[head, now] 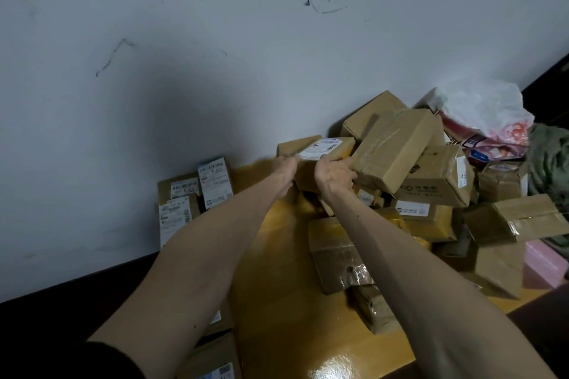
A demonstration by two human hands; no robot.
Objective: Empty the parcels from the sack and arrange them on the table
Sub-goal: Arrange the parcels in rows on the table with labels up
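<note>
Both hands are on one parcel. The left hand grips the left edge of a small labelled box with its fingers curled onto the top by the white label. The right hand wraps the box's right near corner, fingers curled round it. The box is at the far side of the yellow table, close to the wall and touching the left edge of the loose pile. I cannot tell whether it is lifted or resting.

The pile is a jumble of brown cartons, tilted and leaning on each other, filling the right half of the table. At far left, a few label-up parcels lie flat side by side against the wall and look already arranged. Green fabric at the far right edge may be the sack, but this is unclear. A white plastic bag sits behind the pile.

Step, as I judge it: sorting, pulling one box out of the heap to place it.

Next move: bring the box clear to the left without dragging the big tilted carton leaning beside it. Then set it flat, label up, next to the arranged group.
</note>
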